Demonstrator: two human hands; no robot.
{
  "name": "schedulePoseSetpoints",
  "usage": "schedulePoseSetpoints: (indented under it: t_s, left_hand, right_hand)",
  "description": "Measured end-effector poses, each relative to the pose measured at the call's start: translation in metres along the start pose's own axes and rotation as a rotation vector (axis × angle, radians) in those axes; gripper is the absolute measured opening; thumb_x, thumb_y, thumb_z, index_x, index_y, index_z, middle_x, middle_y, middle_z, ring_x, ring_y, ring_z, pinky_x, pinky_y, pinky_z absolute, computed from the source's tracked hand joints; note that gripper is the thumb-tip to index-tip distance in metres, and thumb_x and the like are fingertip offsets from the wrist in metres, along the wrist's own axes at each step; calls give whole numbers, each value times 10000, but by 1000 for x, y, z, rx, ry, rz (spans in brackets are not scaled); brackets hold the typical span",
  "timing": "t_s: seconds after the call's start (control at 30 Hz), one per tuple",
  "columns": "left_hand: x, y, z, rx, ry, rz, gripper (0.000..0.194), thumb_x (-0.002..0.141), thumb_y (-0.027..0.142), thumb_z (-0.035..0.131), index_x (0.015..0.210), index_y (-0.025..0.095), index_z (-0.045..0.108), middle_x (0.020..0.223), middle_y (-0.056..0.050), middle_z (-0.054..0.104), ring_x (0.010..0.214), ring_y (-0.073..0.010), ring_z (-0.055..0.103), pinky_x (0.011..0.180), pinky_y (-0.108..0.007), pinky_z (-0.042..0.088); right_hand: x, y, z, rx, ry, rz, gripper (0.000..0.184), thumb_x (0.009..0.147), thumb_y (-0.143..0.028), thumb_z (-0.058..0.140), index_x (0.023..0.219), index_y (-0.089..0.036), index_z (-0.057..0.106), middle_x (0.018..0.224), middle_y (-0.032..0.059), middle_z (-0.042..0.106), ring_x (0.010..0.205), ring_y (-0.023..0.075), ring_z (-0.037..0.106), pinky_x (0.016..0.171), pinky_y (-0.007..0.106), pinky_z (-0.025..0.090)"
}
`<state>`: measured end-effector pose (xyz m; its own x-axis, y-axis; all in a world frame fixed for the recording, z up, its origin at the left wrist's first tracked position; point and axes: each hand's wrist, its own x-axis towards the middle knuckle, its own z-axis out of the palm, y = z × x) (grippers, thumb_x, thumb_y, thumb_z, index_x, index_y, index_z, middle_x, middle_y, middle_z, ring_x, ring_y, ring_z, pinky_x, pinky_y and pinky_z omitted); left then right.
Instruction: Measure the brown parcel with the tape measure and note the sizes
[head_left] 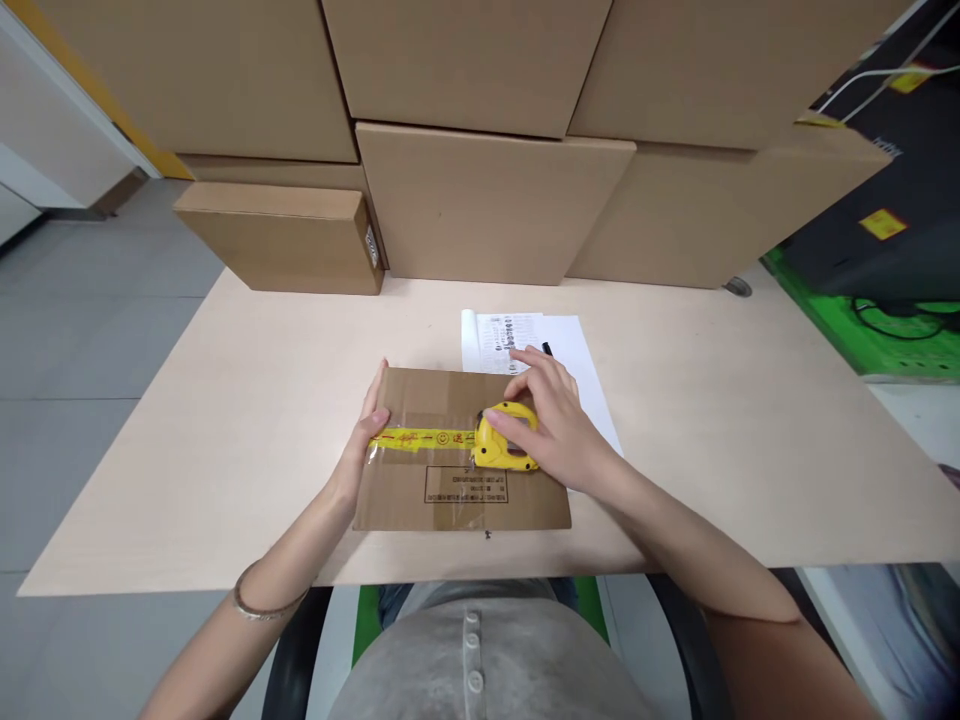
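Observation:
A flat brown cardboard box (405, 500) lies in front of me, with a framed block of upside-down print and shiny clear tape on its top. My left hand (367, 430) grips its left edge, thumb on top and fingers down the side. Across the top runs a strip of yellow tape (424, 440) with red print and a smiley. At the strip's right end is a yellow tape measure (495, 450), a small metal hook at its lower left corner. My right hand (551, 425) holds it between thumb and fingers, above the box's right half.
Behind the box lie white printed sheets (585, 350) with a black pen (547, 349), partly hidden. Large cardboard boxes (487, 200) are stacked along the table's (712, 420) far edge. A smaller box (300, 240) stands at the left. Dark equipment (862, 250) sits on a green surface at right.

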<state>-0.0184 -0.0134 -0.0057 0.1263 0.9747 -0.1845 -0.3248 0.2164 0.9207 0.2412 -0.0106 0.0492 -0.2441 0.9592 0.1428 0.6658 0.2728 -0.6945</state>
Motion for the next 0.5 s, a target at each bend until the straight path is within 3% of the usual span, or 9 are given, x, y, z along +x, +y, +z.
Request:
schedulePoseSetpoints:
  t_s: [0.07, 0.13, 0.2, 0.27, 0.37, 0.5]
  left_hand:
    - [-2, 3, 4, -57, 43, -93, 686, 911, 532, 639, 1565, 391, 489, 1620, -24, 556, 1361, -372, 629, 997, -499, 612]
    - [-3, 6, 6, -71, 62, -117, 689, 874, 531, 669, 1527, 362, 528, 1539, -40, 624, 1315, -377, 652, 970, -487, 619]
    - [-4, 8, 7, -56, 55, -104, 661, 860, 528, 681, 1480, 326, 568, 1455, -55, 680, 1257, -380, 680, 947, -482, 622]
    - [-4, 8, 7, -40, 55, -92, 628, 856, 536, 685, 1432, 301, 599, 1407, -59, 705, 1203, -377, 702, 918, -466, 625]
    - [-4, 8, 7, -30, 82, -96, 633, 837, 547, 701, 1408, 291, 608, 1365, -57, 722, 1154, -364, 716, 861, -428, 627]
    - [-3, 9, 8, -37, 129, -128, 714, 775, 540, 751, 1418, 275, 590, 1305, -66, 744, 1087, -357, 733, 807, -401, 622]
  right_hand:
    - [3, 4, -7, -12, 43, -65, 445, 955, -649, 608, 1139, -253, 520, 1594, 209, 468, 1558, 352, 375, 1191, 635, 377]
    - [8, 16, -23, -19, 101, -60, 494, 959, -675, 577, 1194, -253, 475, 1509, 211, 536, 1428, 330, 531, 1077, 553, 498]
    - [14, 37, -42, -158, 110, 98, 468, 984, -706, 481, 1104, -254, 496, 1209, 164, 693, 1124, 326, 691, 906, 508, 552]
    - [18, 61, -55, -390, -4, 322, 473, 1009, -700, 396, 950, -250, 527, 888, 119, 711, 868, 335, 705, 800, 501, 523]
    - [17, 94, -54, -521, -210, 466, 479, 987, -657, 473, 753, -245, 544, 726, 127, 690, 799, 358, 695, 768, 476, 479]
    - [8, 123, -37, -349, -252, 431, 464, 973, -619, 530, 717, -235, 577, 718, 114, 705, 799, 307, 694, 755, 397, 465]
